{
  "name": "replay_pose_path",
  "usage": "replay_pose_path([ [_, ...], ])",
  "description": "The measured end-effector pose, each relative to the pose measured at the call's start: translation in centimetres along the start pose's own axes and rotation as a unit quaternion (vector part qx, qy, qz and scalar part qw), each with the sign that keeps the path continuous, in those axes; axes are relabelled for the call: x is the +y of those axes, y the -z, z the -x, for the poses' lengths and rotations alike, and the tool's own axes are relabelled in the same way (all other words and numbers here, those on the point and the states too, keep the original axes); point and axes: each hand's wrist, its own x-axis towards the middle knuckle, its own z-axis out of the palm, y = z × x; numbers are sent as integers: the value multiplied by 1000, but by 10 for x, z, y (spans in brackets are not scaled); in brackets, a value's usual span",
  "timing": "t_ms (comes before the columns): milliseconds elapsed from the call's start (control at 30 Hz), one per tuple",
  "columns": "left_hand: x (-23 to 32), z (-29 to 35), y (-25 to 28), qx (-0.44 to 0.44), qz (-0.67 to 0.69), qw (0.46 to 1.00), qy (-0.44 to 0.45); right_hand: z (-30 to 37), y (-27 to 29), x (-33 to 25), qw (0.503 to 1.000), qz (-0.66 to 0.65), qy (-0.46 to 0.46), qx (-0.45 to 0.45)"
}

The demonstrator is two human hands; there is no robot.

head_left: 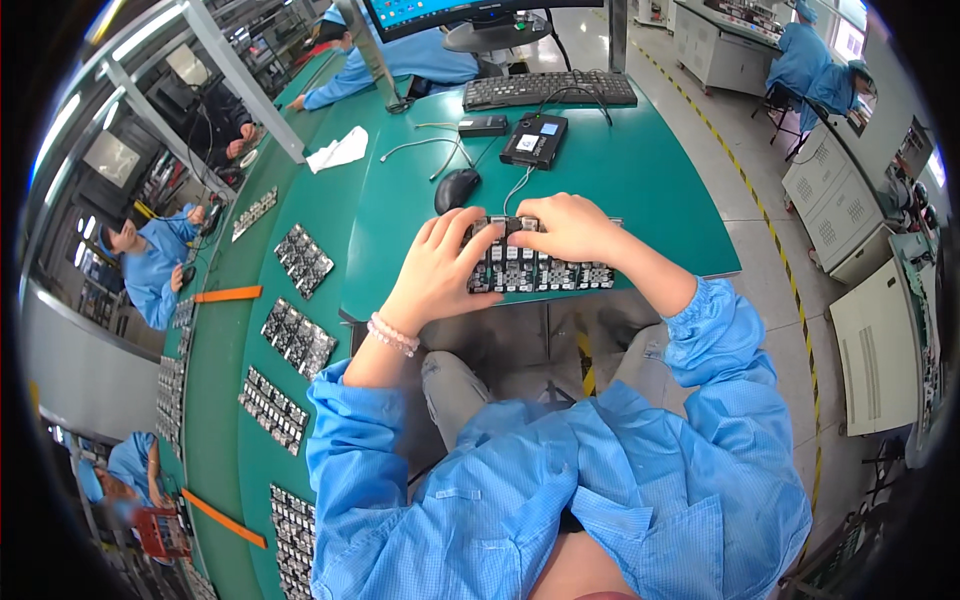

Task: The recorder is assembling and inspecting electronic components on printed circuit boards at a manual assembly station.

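A panel of small circuit boards (545,275), black with rows of silvery parts, is at the table's near edge in front of me. My left hand (435,262) grips its left end, the thumb low by the near corner and the fingers bent over the far side. From the right, my right hand (572,232) holds the far edge, thumb and fingers closed around a dark spot on the panel. A pale cable (517,190) runs from a black box with a small lit screen (535,140) toward my fingertips. Its end is hidden there.
Beyond my hands are a black mouse (458,190), a keyboard (550,90) and a monitor (440,12). More board panels (300,338) lie on the green bench to the left, with orange strips (228,294) and a white cloth (338,149). Several people in blue work nearby.
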Motion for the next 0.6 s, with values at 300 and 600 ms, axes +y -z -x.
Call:
replay_pose_path([
  [300,-8,26,-32,98,540,756,356,3,-15,-11,997,36,-4,66],
  [600,-15,29,-38,178,608,666,393,-19,-26,-16,999,-4,-2,35],
])
